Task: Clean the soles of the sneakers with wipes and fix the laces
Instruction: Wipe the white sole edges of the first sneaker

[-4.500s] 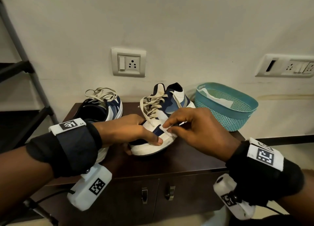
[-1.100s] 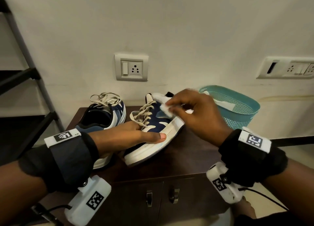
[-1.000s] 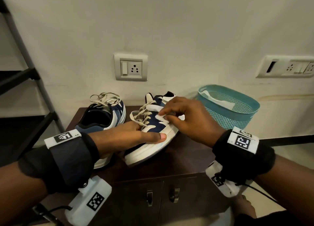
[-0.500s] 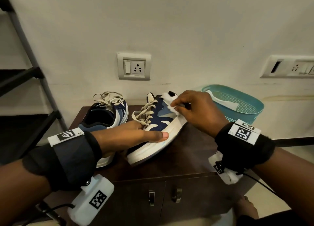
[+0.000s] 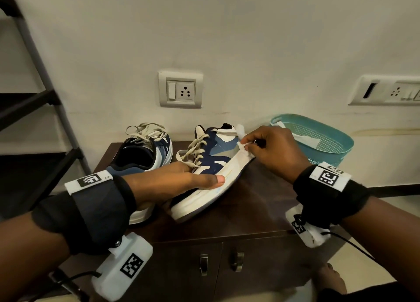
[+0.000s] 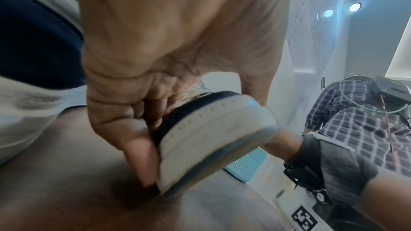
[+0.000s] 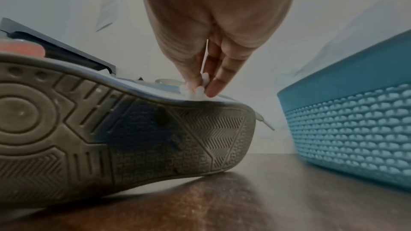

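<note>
The dark wooden cabinet [image 5: 261, 210] carries it all, and every place here is read off it. On its back right corner sits the teal plastic basket [image 5: 327, 142] with a white wipe lying inside. At the back left of the top rests the second sneaker [image 5: 145, 156], laces loose. Mid-top, the navy-and-white sneaker [image 5: 211, 170] is tipped onto its side edge, its grey tread [image 7: 111, 138] facing the right wrist camera, toe raised toward the cabinet's front. The left hand [image 5: 172, 183] clamps that toe, thumb stretched flat along the white sidewall, fingers [image 6: 142, 157] curled beneath against the sole. The right hand [image 5: 272, 151] pinches a crumpled white wipe [image 5: 244, 146] between thumb and fingertips [image 7: 213, 89], pressing it on the sole's upper rim near the heel. No brand name or lettering reads clearly; only square coded markers show on the wristbands.
</note>
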`<state>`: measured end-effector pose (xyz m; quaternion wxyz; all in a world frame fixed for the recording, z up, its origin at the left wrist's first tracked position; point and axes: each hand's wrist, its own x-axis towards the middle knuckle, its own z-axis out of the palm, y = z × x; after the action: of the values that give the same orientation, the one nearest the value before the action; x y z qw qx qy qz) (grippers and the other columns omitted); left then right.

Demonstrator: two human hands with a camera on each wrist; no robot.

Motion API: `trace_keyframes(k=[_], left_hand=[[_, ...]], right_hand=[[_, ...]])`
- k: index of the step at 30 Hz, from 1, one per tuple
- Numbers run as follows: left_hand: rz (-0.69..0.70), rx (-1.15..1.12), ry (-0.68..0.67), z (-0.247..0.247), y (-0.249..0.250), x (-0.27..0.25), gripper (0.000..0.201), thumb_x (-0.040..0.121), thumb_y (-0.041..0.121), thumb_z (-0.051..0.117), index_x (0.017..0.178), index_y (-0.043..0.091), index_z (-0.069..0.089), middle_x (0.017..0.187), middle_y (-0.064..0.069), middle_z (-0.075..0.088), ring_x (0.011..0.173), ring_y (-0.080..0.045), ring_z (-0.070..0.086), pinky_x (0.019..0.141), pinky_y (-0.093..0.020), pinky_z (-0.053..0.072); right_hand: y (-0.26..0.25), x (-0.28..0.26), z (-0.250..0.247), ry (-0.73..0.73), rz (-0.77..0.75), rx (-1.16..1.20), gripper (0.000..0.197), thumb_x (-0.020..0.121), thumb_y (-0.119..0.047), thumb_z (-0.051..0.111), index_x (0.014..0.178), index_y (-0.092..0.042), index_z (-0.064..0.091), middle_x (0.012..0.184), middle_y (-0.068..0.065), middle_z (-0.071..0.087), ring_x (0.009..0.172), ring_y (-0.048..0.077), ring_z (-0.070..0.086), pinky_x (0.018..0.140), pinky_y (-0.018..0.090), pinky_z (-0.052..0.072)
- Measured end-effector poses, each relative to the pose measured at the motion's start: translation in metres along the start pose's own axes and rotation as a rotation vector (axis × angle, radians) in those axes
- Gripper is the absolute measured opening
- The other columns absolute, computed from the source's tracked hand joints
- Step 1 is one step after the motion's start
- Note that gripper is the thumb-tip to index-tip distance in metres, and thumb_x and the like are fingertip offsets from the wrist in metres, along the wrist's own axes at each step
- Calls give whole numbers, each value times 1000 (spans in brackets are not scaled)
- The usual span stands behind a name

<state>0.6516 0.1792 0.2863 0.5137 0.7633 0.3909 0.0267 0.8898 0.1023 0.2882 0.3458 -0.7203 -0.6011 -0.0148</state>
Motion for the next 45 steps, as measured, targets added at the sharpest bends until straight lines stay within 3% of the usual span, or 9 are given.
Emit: trace_keyframes(k=[8,10,17,23,27,31,35,40,45], left_hand=[[-30,2,-21,-3,0,-2,66,57,75,82,89,18,71,87,2,75,75,-12,72,67,-30,55],[-1,21,-13,-2,3,-6,48,71,67,79,80,21,67,75,7,70,66,-7,66,60,-25,49],[16,56,1,0,9,-14,51,66,67,72,93,23,72,92,0,75,80,-15,71,75,-37,52],[32,76,3,0,6,-14,52,66,72,78,93,27,76,103,-7,77,97,-29,74,89,-48,58],[58,108,33,4,6,-12,43,71,69,76,90,31,72,89,14,76,81,-5,72,78,-31,59],[115,127,33,9,9,-9,26,82,54,75,90,32,64,70,30,69,66,13,63,55,-4,43],[142,117,38,11,9,-9,19,85,47,76,91,36,63,66,37,64,63,18,60,51,-1,39],[141,87,26,9,10,-11,18,86,45,75,88,38,58,64,45,60,63,24,57,52,2,39],[135,98,16,9,10,-11,18,85,46,77,90,39,60,66,43,62,65,22,59,53,1,39]], right_hand=[[-34,-23,3,-136,-1,222,14,85,-17,75,91,-28,81,82,-17,75,77,-1,68,72,13,50],[-33,-23,-4,-177,-12,247,15,84,-15,76,90,-28,81,80,-18,74,76,-2,67,72,12,50],[-19,-21,-4,-87,1,23,17,86,-15,72,92,-29,80,90,-12,74,78,0,64,69,9,44],[-40,-22,-19,-165,-29,369,14,82,-12,79,89,-24,81,81,-8,77,78,11,72,80,28,58],[-41,-12,-21,116,-132,293,16,86,-10,75,91,-25,80,88,-14,73,82,5,69,75,21,55],[-56,-11,-12,24,-379,231,18,86,-4,73,97,-17,80,97,-5,72,89,9,67,78,25,55],[-55,-8,7,-202,-618,-103,24,84,-4,64,98,-16,78,103,1,71,97,21,64,78,41,55],[-50,8,0,-131,-525,-198,21,78,-12,79,99,-14,78,102,4,71,95,28,66,76,33,52],[-60,-3,2,-207,-549,-112,24,84,-6,63,98,-17,79,101,0,73,96,19,66,82,34,51]])
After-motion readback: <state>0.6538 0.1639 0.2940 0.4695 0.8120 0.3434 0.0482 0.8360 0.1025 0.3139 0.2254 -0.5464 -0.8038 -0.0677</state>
